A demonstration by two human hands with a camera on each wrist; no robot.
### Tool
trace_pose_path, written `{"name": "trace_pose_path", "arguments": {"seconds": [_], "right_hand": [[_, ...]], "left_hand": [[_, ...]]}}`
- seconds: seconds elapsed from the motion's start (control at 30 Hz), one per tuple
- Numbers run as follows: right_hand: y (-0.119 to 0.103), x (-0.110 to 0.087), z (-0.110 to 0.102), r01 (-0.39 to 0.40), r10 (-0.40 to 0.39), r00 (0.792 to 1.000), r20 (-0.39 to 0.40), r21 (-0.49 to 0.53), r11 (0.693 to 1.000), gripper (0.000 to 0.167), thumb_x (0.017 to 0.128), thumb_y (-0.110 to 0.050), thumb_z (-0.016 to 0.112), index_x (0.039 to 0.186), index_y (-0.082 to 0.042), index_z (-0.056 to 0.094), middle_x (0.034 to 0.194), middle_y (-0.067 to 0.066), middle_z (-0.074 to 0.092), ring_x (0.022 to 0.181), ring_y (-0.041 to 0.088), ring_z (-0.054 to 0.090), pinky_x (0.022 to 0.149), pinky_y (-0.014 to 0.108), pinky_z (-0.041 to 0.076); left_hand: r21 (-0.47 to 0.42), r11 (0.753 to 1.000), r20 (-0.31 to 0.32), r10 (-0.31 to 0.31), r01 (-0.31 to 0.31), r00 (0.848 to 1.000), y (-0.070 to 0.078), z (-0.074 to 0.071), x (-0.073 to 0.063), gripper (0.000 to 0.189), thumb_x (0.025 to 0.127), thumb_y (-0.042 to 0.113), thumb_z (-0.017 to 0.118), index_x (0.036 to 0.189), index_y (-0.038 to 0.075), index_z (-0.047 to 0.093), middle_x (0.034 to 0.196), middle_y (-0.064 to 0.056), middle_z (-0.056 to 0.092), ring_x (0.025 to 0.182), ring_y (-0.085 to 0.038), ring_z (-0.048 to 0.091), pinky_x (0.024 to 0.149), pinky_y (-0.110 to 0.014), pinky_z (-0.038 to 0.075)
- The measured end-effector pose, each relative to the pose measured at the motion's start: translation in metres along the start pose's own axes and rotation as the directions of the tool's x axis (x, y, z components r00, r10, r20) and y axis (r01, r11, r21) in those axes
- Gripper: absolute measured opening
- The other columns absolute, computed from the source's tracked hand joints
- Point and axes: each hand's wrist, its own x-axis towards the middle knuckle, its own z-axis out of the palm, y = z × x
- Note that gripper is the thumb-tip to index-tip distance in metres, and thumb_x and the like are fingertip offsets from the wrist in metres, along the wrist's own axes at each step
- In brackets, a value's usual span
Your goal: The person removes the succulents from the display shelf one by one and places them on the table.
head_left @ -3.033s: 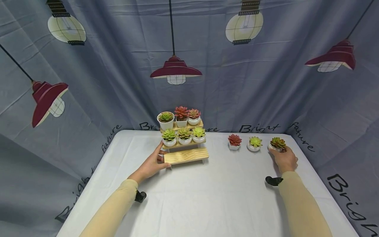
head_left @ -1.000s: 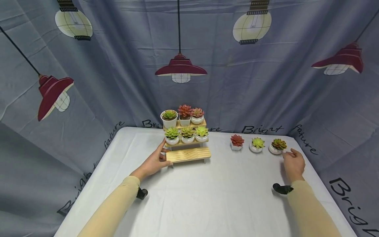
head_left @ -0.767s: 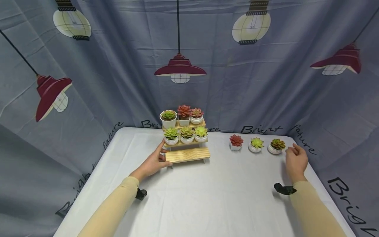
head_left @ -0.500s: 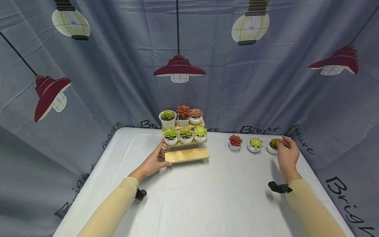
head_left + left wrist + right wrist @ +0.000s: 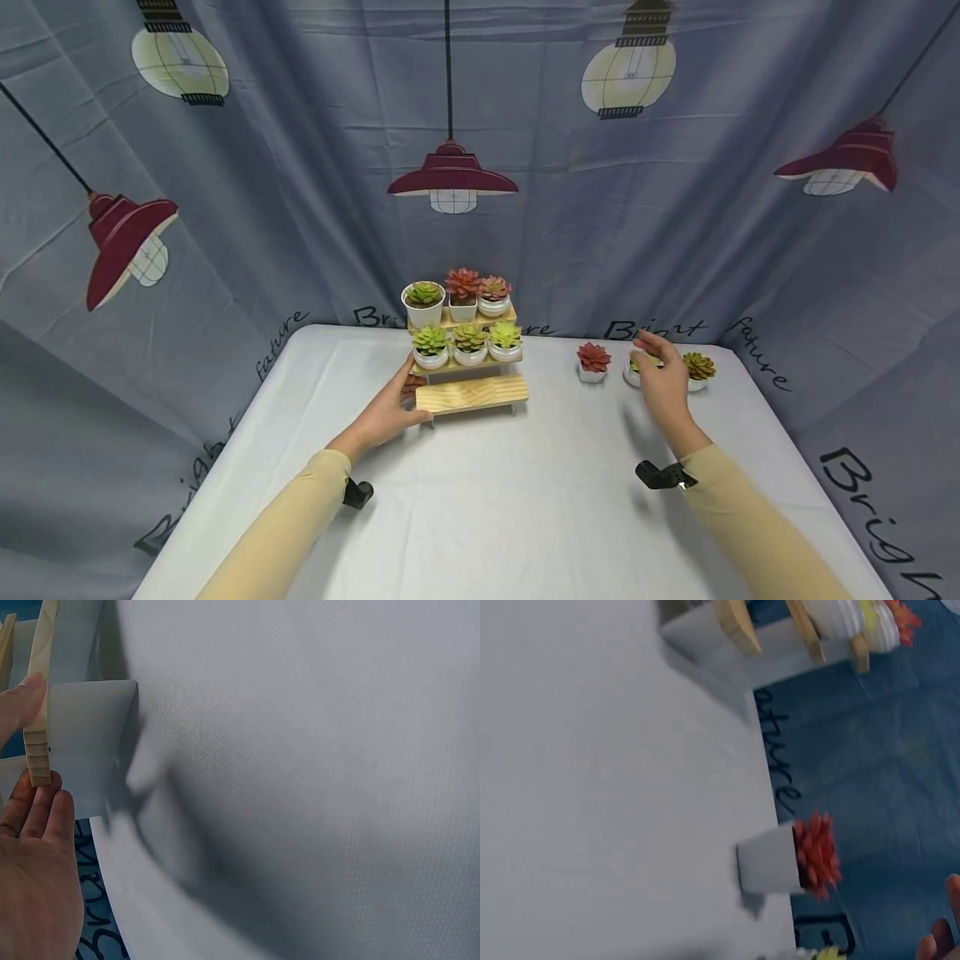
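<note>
My left hand point(image 5: 384, 418) grips the left end of the lowest board of a tiered wooden plant stand point(image 5: 472, 394); in the left wrist view the thumb lies on one side of the board point(image 5: 39, 742) and the fingers on the other. Over a yellow-green succulent in a round white pot point(image 5: 632, 373) hovers my right hand point(image 5: 665, 393), thumb and fingers apart, partly hiding the plant. To its right sits a dark green succulent point(image 5: 700, 365) in a white pot. A red succulent point(image 5: 593, 358) in a square white pot stands to the left.
Several potted succulents fill the stand's upper two tiers, among them a tall red one point(image 5: 462, 283) and a green one in a larger pot point(image 5: 423, 312). The lowest board is bare. A white cloth covers the table point(image 5: 510, 508); a grey printed curtain point(image 5: 300, 208) hangs behind.
My right hand has let go of the dark green succulent's pot, drawn back to the right, then moved left above the yellow-green one. The left hand keeps its hold on the stand.
</note>
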Motion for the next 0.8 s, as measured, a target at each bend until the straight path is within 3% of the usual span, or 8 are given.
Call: {"name": "trace_pose_path", "arguments": {"seconds": [0.2, 0.43, 0.63, 0.8], "right_hand": [[-0.010, -0.009, 0.026, 0.043, -0.043, 0.995, 0.093, 0.006, 0.999, 0.046, 0.104, -0.019, 0.058, 0.149, -0.012, 0.053, 0.140, 0.012, 0.058, 0.130, 0.027, 0.047, 0.085, 0.028, 0.042], [-0.028, -0.020, 0.052, 0.078, -0.092, 0.980, 0.179, 0.086, 0.993, 0.045, 0.102, -0.011, 0.062, 0.146, -0.006, 0.055, 0.135, 0.019, 0.060, 0.120, 0.031, 0.055, 0.088, 0.020, 0.047], [-0.036, -0.026, 0.065, 0.099, -0.122, 0.965, 0.231, 0.108, 0.989, 0.047, 0.102, -0.012, 0.064, 0.147, -0.007, 0.054, 0.138, 0.017, 0.059, 0.128, 0.033, 0.051, 0.109, 0.042, 0.041], [-0.037, -0.026, 0.072, 0.131, -0.151, 0.955, 0.255, 0.094, 0.987, 0.051, 0.100, -0.014, 0.067, 0.149, -0.009, 0.052, 0.139, 0.014, 0.058, 0.134, 0.032, 0.046, 0.115, 0.053, 0.034]], "left_hand": [[0.014, 1.000, -0.012, -0.022, 0.022, 1.000, -0.002, 0.001, -0.001, 0.118, 0.086, 0.016, 0.086, 0.166, 0.028, -0.001, 0.145, -0.014, 0.048, 0.137, -0.033, 0.047, 0.117, -0.049, 0.037], [0.043, 0.998, -0.034, -0.036, 0.037, 0.999, -0.005, 0.000, -0.001, 0.118, 0.086, 0.022, 0.087, 0.165, 0.035, 0.001, 0.141, -0.011, 0.054, 0.134, -0.033, 0.050, 0.115, -0.049, 0.039], [0.046, 0.998, -0.031, -0.034, 0.035, 0.999, -0.004, 0.000, -0.002, 0.118, 0.085, 0.022, 0.088, 0.166, 0.033, 0.002, 0.139, -0.010, 0.055, 0.133, -0.033, 0.051, 0.115, -0.049, 0.040], [0.044, 0.998, -0.026, -0.036, 0.038, 0.999, -0.002, 0.000, -0.002, 0.118, 0.085, 0.021, 0.087, 0.166, 0.033, 0.002, 0.140, -0.011, 0.054, 0.133, -0.033, 0.051, 0.115, -0.049, 0.040]]}}
